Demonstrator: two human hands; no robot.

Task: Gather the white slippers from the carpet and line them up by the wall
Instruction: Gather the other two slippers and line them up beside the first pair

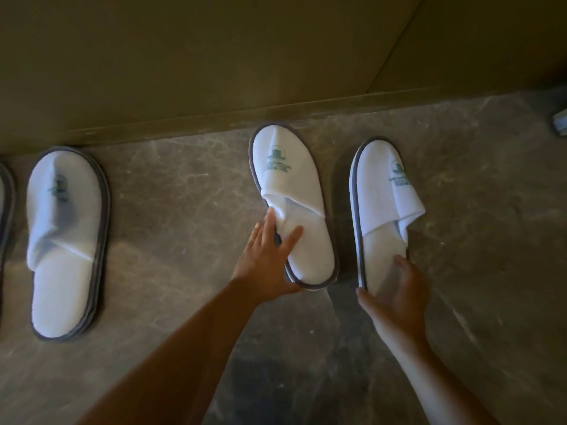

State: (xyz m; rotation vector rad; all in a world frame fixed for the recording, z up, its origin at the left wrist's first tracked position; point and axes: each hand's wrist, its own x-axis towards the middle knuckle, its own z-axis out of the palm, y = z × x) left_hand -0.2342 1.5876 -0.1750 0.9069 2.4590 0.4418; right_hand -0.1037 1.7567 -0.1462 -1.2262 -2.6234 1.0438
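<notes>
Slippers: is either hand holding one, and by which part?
Right hand pinches the right slipper at its heel, thumb on its insole. Left hand only presses flat on the middle slipper.

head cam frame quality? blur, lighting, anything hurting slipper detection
Head view: dim, yellowish light; whole slipper at left smeared by blur, its logo unreadable; middle slipper and right slipper sharper, logo text still illegible; dark shadow on the floor between those two; wall base runs slanted across the frame.
</notes>
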